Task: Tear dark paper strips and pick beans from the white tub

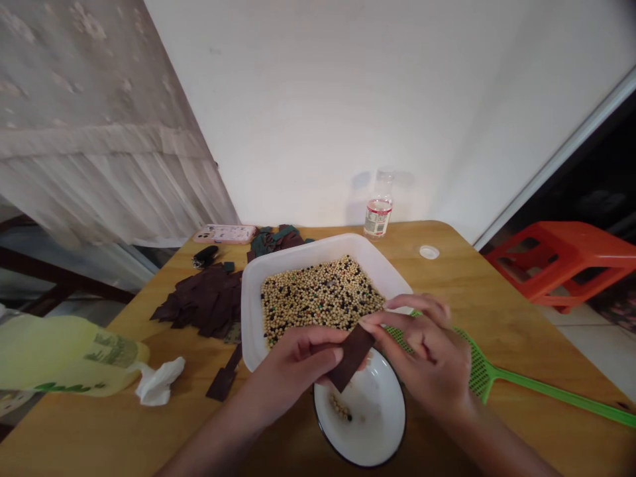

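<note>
My left hand [298,363] grips the lower left side of a dark brown rectangular piece of fabric or leather [352,358], thumb on top. At its upper right corner, the thumb and fingertips of my right hand [432,351] pinch the same piece. It is held tilted above a white bowl with a dark rim [377,424], where a few pale beads [340,405] and a dark one lie. Just behind is a white plastic tub [256,291] holding many pale and black round beads [318,295]. What lies under the brown piece is hidden.
Left of the tub lie a pile of dark brown pieces [203,298], a phone [224,233] and keys [205,256]. A yellowish bag [64,354] and crumpled tissue [159,381] are nearer. On the right are a green fly swatter [479,361], bottle [378,212] and white cap [429,252].
</note>
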`<state>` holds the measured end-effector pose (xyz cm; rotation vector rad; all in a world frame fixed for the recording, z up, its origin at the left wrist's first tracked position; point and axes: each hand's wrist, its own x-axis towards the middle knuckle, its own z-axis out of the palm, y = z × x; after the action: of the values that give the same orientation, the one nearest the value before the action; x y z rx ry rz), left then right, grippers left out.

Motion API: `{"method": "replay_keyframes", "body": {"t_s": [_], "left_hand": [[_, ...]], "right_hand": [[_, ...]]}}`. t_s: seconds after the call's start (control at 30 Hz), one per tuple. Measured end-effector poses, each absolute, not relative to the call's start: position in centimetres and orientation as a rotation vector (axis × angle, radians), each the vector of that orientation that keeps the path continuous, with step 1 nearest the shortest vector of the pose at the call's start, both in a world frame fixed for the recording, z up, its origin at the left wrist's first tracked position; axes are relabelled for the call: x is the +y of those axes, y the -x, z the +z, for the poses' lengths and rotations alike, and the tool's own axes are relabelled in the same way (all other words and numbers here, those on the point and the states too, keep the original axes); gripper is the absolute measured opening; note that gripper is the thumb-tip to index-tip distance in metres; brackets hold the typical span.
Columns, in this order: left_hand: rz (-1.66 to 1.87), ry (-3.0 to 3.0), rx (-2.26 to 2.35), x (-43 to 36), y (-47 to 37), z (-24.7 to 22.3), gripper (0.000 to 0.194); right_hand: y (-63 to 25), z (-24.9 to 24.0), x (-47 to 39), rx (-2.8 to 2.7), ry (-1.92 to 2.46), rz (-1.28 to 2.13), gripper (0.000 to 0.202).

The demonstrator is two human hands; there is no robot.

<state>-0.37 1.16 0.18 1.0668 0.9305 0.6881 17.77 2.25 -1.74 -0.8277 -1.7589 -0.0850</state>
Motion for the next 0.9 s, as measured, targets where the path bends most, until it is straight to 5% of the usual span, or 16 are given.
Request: {"method": "replay_keyframes", "body": {"t_s": [0.9], "left_hand": [[0.701,-1.059,0.931,1.12,0.15,0.3,0.021]], "right_hand": [[-18.16,-2.29,2.38,-1.784,0.819,-0.05,0.02]]}}
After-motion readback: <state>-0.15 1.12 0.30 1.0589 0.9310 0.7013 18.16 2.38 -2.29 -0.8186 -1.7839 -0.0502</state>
